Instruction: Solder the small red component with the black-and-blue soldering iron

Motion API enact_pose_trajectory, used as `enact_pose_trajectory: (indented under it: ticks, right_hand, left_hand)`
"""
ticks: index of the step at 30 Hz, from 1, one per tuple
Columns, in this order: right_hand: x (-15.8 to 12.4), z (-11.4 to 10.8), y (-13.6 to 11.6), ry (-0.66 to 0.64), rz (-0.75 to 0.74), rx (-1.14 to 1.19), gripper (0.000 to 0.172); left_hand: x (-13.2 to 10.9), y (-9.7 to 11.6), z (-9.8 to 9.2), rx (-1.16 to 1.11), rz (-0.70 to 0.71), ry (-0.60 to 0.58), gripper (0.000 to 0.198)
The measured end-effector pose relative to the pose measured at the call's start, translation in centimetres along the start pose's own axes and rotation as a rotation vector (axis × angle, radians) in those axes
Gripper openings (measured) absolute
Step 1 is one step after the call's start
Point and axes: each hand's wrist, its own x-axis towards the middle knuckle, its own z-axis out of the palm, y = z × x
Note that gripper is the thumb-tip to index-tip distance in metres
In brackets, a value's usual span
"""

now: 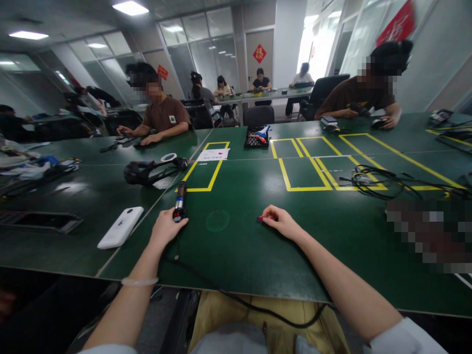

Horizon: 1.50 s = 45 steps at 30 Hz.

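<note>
My left hand (167, 227) is closed around the near end of a dark cylindrical tool (180, 199) with silver and blue bands and a bit of red. It looks like a flashlight or screwdriver body; I cannot tell which. The tool lies at or just above the green table (236, 265), pointing away from me. To the right, my right hand (282, 222) pinches a small red piece with a dark tip (260, 218) between thumb and fingertips, close to the tabletop. A faint round mark (217, 221) shows on the table between the hands.
A white power bank or phone-like slab (121, 227) lies left. Beyond it are a black headset-like strap (155, 172) and a tape roll (168, 157). Farther off stand a paper sheet (214, 154) and a black tray (257, 136). Cables (379, 179) tangle right. Two people sit opposite.
</note>
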Motion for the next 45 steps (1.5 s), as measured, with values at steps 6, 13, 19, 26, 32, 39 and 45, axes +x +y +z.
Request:
enact_pose_trajectory:
  ticks: [6, 13, 19, 26, 32, 39, 45]
  right_hand:
    - [0.0, 0.1, 0.0, 0.014, -0.008, -0.022, 0.015]
    - [-0.1, 0.2, 0.1, 0.1, -0.042, -0.074, 0.013]
    - [0.0, 0.0, 0.7, 0.154, -0.092, -0.155, 0.01]
    - [0.1, -0.1, 0.7, 0.146, -0.11, -0.252, 0.01]
    - [-0.2, -0.3, -0.3, 0.178, -0.088, -0.256, 0.018]
    - [-0.2, -0.2, 0.4, 0.155, -0.036, -0.12, 0.023]
    - [-0.1, -0.3, 0.9, 0.156, 0.011, -0.096, 0.023]
  left_hand:
    - [-2.2, 9.2, 2.2, -0.073, 0.184, -0.021, 0.06]
    - [-4.5, 18.4, 4.5, -0.137, 0.435, -0.006, 0.055]
    - [-5.9, 21.8, 4.8, -0.187, 0.529, -0.039, 0.068]
    - [-6.2, 22.0, 5.2, -0.223, 0.556, -0.062, 0.069]
    - [-5.9, 22.8, 5.2, -0.185, 0.525, -0.024, 0.065]
    - [-5.5, 22.8, 5.0, -0.095, 0.517, 0.04, 0.066]
    - [-4.9, 19.2, 3.9, 0.023, 0.51, 0.074, 0.068]
